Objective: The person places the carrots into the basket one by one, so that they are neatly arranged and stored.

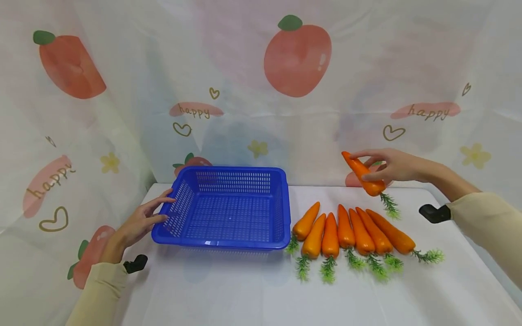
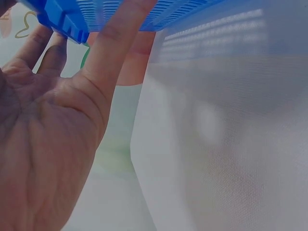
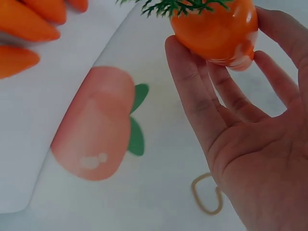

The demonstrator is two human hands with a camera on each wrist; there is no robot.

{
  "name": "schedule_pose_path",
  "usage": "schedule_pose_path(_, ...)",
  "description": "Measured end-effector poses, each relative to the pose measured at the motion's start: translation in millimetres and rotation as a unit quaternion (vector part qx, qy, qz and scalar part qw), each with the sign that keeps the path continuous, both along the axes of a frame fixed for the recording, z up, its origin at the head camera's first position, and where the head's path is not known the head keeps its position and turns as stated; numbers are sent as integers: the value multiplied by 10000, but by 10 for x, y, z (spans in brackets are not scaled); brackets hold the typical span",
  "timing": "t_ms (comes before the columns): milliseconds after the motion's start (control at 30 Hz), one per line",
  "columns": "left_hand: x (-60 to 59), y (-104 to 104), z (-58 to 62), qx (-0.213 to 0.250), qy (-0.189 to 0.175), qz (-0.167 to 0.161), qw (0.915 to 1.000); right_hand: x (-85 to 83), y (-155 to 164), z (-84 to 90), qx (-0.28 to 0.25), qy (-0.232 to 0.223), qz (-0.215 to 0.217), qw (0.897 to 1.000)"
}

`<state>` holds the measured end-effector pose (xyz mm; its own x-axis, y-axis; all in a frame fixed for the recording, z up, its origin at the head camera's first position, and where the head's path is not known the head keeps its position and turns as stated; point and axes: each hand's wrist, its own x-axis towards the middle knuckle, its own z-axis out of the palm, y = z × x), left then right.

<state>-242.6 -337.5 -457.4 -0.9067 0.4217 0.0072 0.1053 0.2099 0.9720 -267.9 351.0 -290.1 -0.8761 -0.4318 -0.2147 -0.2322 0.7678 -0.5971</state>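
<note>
White table [image 1: 228,290]: right hand [image 1: 391,165] partly hides carrot [image 1: 360,172]

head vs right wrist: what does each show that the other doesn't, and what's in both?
Head only: the blue basket, with nothing in it, the left hand with straight fingers against its left wall, and all six carrots in a row on the table.

Right wrist only: the fingers seen from the palm side, wrapped round the carrot's thick end, and a peach print under the hand.

Both: the right hand holding the lifted carrot off the table, green top showing.
</note>
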Motion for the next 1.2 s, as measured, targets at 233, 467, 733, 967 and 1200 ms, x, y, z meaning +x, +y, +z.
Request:
schedule_pose_path(233,-2,1,1,-68,21,37,10000,-109,-360,88,-24,13,269,9996)
schedule_pose_path(467,7,9,3,-82,27,70,9999,-193,-792,135,-200,-256,398,9987)
schedule_pose_path(733,11,9,-1,88,2,8,10000,-375,-1356,108,-376,-373,785,9955)
schedule_pose_path(967,-6,-6,-13,76,39,-3,10000,-535,-1850,-10,-654,-402,1121,9907)
schedule_pose_path(1200,-7,-9,-12,119,20,-3,9999,-681,-2349,-212,-1021,-664,1303,9840)
